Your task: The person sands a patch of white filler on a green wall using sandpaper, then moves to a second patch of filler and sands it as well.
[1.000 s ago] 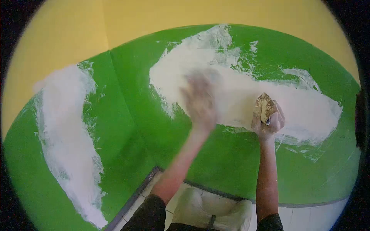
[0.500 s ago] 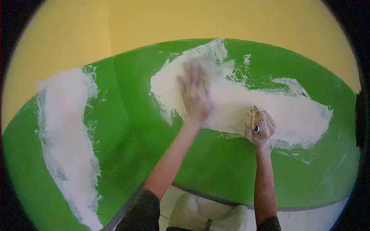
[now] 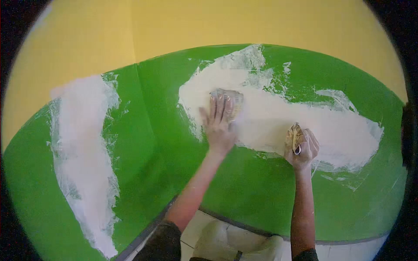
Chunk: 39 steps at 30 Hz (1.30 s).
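My left hand point(image 3: 220, 130) presses a thin grey-brown sheet point(image 3: 234, 96), perhaps sandpaper, flat against the white patch point(image 3: 265, 108) on the green wall. Its fingers point up, and the sheet shows above and to the right of them. Farther right, my right hand point(image 3: 303, 150) is closed round a folded, worn brownish sheet point(image 3: 297, 135) at the lower part of the same patch. White dust coats both hands.
A second white patch point(image 3: 85, 152) runs down the wall at the left, past a vertical corner line. Yellow wall point(image 3: 244, 21) lies above the curved green area point(image 3: 244, 187). Pale floor tiles point(image 3: 189, 235) and my knees show at the bottom.
My left hand has moved down the white patch, and the sheet under it now shows clearly. The view has shifted slightly, while my right hand stays at about the same place on the patch.
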Each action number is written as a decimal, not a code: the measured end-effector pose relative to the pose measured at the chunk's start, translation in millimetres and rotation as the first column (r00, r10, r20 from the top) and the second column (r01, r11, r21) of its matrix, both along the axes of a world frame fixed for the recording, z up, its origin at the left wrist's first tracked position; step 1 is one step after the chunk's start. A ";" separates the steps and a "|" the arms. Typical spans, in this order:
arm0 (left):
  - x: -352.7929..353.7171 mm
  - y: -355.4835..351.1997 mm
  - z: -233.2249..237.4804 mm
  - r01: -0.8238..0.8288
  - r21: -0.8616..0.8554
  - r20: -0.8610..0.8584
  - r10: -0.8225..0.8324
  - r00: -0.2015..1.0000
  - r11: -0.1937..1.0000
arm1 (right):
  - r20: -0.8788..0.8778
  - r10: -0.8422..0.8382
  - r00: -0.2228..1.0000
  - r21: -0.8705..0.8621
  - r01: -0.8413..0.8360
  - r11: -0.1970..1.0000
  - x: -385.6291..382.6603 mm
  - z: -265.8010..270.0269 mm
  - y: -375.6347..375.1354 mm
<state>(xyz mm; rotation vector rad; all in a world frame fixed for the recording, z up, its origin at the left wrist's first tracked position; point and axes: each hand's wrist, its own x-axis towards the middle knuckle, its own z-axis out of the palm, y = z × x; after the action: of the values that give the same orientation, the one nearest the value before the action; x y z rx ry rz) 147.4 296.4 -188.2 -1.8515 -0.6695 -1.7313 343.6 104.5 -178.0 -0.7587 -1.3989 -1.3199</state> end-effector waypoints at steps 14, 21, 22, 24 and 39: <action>-19.8 -16.0 47.2 0.168 -0.428 0.113 -0.132 0.985 0.888 | 0.008 0.040 0.999 -0.063 -0.040 0.997 5.7 -4.3 -2.2; 22.6 -16.6 40.9 0.109 -0.126 0.111 -0.096 0.989 0.986 | -0.008 0.079 0.997 0.045 -0.079 0.996 -0.5 0.1 5.5; 12.7 -6.5 33.4 0.106 -0.139 0.113 -0.090 0.990 0.985 | -0.023 0.063 0.998 0.022 -0.062 0.998 -0.7 -1.9 2.8; -20.3 17.2 26.2 -0.184 0.039 -0.046 0.185 0.982 0.982 | -0.020 -0.009 1.000 0.054 0.010 0.999 -4.6 0.0 2.5; -59.2 56.2 37.9 -0.115 -0.320 0.148 0.169 0.975 0.940 | 0.014 -0.011 1.000 0.041 0.011 0.999 6.8 -10.5 4.6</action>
<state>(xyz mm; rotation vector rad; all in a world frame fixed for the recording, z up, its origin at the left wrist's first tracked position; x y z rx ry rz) 88.2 352.6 -150.4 -1.8093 -1.1756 -1.7847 350.4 109.2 -188.5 -0.7316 -1.3765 -1.3613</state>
